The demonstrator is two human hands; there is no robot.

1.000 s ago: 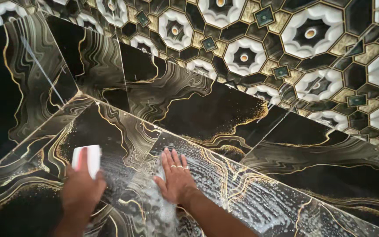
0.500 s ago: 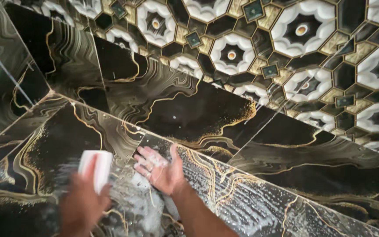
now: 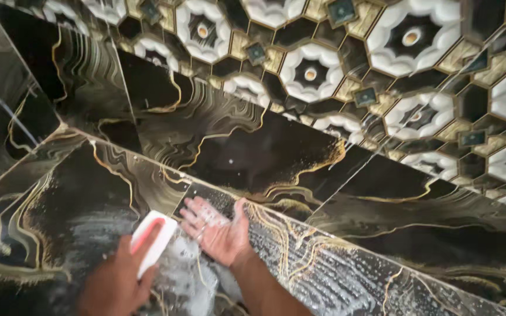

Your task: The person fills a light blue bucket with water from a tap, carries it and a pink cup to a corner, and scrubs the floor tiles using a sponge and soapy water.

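My left hand grips a white rectangular bottle or block with a red patch, tilted toward my right hand. My right hand is turned palm up with its fingers spread, covered in white soapy foam, resting just above the wet ledge. Rings show on its fingers. The glossy black and gold marble-pattern ledge under both hands is streaked with foam and water droplets. A white foam patch lies between the two hands.
A black and gold veined tiled wall rises behind the ledge. Above it runs a band of ornate tiles with white flower shapes. The ledge meets a side wall at the left corner.
My right hand has turned from palm down on the ledge to palm up. My left hand has brought the white bottle rightward, close to the right hand's fingers.
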